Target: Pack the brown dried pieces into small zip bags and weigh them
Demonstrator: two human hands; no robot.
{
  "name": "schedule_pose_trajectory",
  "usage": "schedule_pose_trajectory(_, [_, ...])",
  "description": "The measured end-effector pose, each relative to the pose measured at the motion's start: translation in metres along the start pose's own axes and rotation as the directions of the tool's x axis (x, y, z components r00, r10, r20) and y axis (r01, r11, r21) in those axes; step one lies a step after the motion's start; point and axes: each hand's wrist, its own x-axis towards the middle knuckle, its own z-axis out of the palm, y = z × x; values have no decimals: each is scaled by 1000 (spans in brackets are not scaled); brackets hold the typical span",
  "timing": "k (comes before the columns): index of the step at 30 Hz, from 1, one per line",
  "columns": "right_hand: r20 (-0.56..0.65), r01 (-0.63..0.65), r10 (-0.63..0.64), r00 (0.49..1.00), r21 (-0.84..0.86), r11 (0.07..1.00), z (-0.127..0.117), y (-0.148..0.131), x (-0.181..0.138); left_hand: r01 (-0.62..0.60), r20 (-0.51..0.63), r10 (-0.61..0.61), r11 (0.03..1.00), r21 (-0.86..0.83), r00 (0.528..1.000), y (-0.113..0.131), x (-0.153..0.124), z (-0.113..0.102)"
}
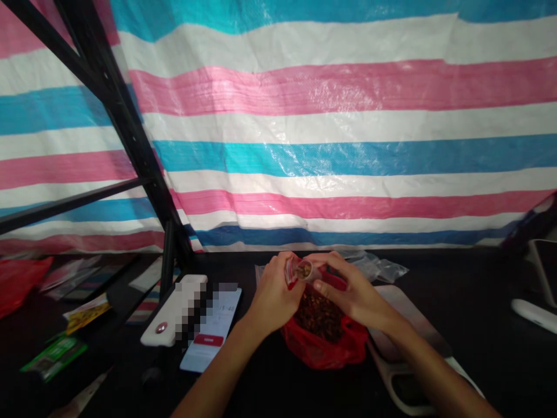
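Note:
Over an open red plastic bag (324, 354) full of dark reddish-brown dried pieces (319, 313), my two hands are close together. My left hand (278, 296) grips the mouth of a small clear zip bag (290, 271) with a red edge. Pinched in the fingers of my right hand (348, 290) is a small translucent cup (307, 270), its round opening facing the zip bag. Some brownish bits show inside the cup. The lower part of the zip bag is hidden behind my left hand.
A kitchen scale (413, 322) lies under my right forearm. Left of my arms are a lit phone (213, 334) and a white device (169, 316). Clear bags (378, 267) lie behind, small packets (54, 355) farther left. A black metal frame (130, 133) rises at left before a striped sheet (326, 128).

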Motion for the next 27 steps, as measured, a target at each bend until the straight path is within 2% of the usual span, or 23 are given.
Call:
schedule_pose_trajectory(4, [-70,55,-65,995,-141,989,9,-6,-2,-59,74,62,998,-34,995,-1,-3,1])
schedule_pose_trajectory(7, [-40,93,-111,993,-313,945,9,-7,-3,-73,94,76,997,-30,993,-2,-2,1])
schedule_pose_trajectory(10, [-13,147,-166,986,-392,908,9,-8,-4,-77,89,78,997,-9,993,-1,-2,2])
schedule_pose_trajectory(15, [14,192,-200,980,-347,918,10,-11,-6,-24,82,23,1000,11,996,-4,-2,6])
schedule_pose_trajectory(18, [61,143,-130,990,-340,929,11,-10,-6,12,94,-18,998,64,995,-5,-3,7])
schedule_pose_trajectory(22, [44,71,-59,997,-335,940,12,-5,-4,-34,131,13,986,161,991,-1,-3,5])
schedule_pose_trajectory(27, [17,210,-213,977,-277,938,14,-3,-3,-22,119,3,988,155,993,1,-2,4])
